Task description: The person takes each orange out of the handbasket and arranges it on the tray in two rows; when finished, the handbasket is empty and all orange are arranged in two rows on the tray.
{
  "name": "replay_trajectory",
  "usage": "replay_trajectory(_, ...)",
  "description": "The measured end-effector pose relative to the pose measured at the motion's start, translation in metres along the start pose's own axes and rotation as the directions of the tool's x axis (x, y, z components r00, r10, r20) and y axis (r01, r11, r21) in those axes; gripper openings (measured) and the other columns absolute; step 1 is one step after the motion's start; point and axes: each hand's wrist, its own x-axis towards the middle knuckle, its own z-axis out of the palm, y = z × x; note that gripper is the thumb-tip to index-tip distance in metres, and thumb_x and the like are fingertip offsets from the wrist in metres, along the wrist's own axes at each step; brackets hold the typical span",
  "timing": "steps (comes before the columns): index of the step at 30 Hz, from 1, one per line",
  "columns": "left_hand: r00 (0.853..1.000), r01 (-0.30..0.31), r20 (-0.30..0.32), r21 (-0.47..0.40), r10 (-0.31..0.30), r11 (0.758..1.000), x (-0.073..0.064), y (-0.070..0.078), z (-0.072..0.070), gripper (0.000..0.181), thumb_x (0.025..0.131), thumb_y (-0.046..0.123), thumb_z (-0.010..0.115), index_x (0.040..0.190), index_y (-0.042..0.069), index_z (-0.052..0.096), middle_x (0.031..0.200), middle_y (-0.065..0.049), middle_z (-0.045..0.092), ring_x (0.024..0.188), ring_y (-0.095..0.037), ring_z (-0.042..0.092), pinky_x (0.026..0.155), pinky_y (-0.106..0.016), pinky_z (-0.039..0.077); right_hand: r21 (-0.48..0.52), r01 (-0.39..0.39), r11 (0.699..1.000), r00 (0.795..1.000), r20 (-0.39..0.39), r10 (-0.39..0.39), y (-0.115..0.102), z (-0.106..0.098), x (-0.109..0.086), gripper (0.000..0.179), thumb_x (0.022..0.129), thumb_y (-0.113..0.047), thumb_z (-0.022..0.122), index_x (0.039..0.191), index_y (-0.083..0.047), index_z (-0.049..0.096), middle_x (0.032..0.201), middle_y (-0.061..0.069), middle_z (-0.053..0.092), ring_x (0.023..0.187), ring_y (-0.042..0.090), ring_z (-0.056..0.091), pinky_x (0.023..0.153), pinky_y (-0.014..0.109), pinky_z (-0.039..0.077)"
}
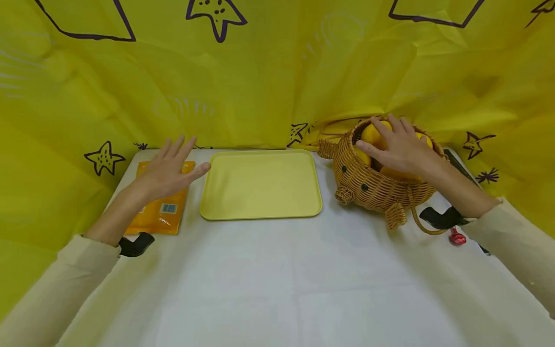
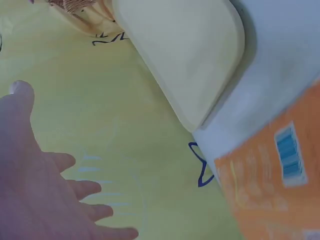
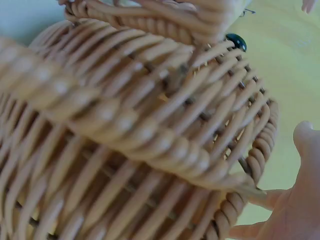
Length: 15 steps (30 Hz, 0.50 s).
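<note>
My left hand [image 1: 166, 173] hovers over an orange packet [image 1: 158, 219] with a barcode, its fingers spread and holding nothing. In the left wrist view the same hand [image 2: 45, 195] has its thumb out and fingers apart. At the right stands a woven wicker basket [image 1: 381, 195] with an animal face, ears and snout. Several smooth yellow rounded things [image 1: 372, 137] lie inside it, partly hidden by my right hand [image 1: 401, 149]. That hand is over the basket's opening with its fingers extended. The right wrist view shows the basket's weave and rope handle [image 3: 125, 130] close up.
A pale yellow tray [image 1: 262, 185] lies on the white table [image 1: 260, 270] between packet and basket. A red wrapped candy [image 1: 457, 237] sits near the right wrist. A dark green edge [image 1: 459, 164] shows behind the basket. Yellow patterned cloth [image 1: 260, 86] hangs at the back.
</note>
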Motion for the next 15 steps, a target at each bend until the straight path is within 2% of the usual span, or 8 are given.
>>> replay_trajectory(3, 0.999, -0.04, -0.025, -0.142, 0.037, 0.989, 0.001, 0.001, 0.005, 0.087, 0.096, 0.062, 0.039, 0.157, 0.02, -0.006, 0.164, -0.015, -0.01, 0.15, -0.045, -0.007, 0.114, -0.072, 0.005, 0.037, 0.025, 0.999, 1.0, -0.007, -0.025, 0.005, -0.008, 0.002, 0.089, 0.093, -0.071, 0.03, 0.158, -0.015, 0.005, 0.159, 0.031, -0.007, 0.142, 0.06, -0.005, 0.102, 0.083, 0.007)
replay_trajectory(5, 0.997, -0.065, -0.05, -0.251, 0.054, 0.966, 0.001, -0.001, 0.012, 0.087, 0.096, 0.058, 0.045, 0.157, 0.019, -0.004, 0.164, -0.014, -0.006, 0.15, -0.043, 0.0, 0.114, -0.071, 0.011, 0.076, 0.037, 0.996, 0.999, -0.01, -0.037, 0.009, -0.014, 0.006, 0.087, 0.094, -0.067, 0.033, 0.157, -0.012, 0.01, 0.158, 0.034, -0.003, 0.141, 0.061, 0.0, 0.105, 0.08, 0.01)
replay_trajectory(8, 0.995, -0.079, -0.083, -0.368, 0.052, 0.927, -0.003, -0.005, 0.024, 0.086, 0.096, 0.053, 0.049, 0.157, 0.018, 0.0, 0.165, -0.012, 0.0, 0.151, -0.04, 0.006, 0.115, -0.069, 0.016, 0.153, 0.046, 0.987, 0.998, 0.024, -0.05, 0.014, -0.026, 0.013, 0.083, 0.096, -0.062, 0.036, 0.155, -0.006, 0.018, 0.157, 0.036, 0.008, 0.141, 0.059, 0.011, 0.108, 0.076, 0.016)
replay_trajectory(10, 0.995, -0.079, -0.091, -0.415, 0.046, 0.906, -0.006, -0.008, 0.033, 0.085, 0.096, 0.051, 0.05, 0.158, 0.017, 0.003, 0.165, -0.013, 0.003, 0.15, -0.04, 0.007, 0.114, -0.069, 0.017, 0.197, 0.04, 0.98, 0.996, 0.066, -0.054, 0.018, -0.034, 0.018, 0.082, 0.097, -0.059, 0.037, 0.154, -0.002, 0.021, 0.156, 0.035, 0.016, 0.14, 0.058, 0.017, 0.109, 0.073, 0.02)
replay_trajectory(15, 0.998, -0.051, -0.057, -0.481, 0.027, 0.875, -0.012, -0.012, 0.049, 0.081, 0.097, 0.05, 0.05, 0.158, 0.018, 0.008, 0.165, -0.013, 0.003, 0.15, -0.043, 0.008, 0.113, -0.071, 0.018, 0.268, -0.007, 0.963, 0.984, 0.175, -0.042, 0.029, -0.053, 0.028, 0.077, 0.099, -0.055, 0.036, 0.152, 0.0, 0.026, 0.153, 0.035, 0.024, 0.132, 0.054, 0.036, 0.101, 0.061, 0.041)
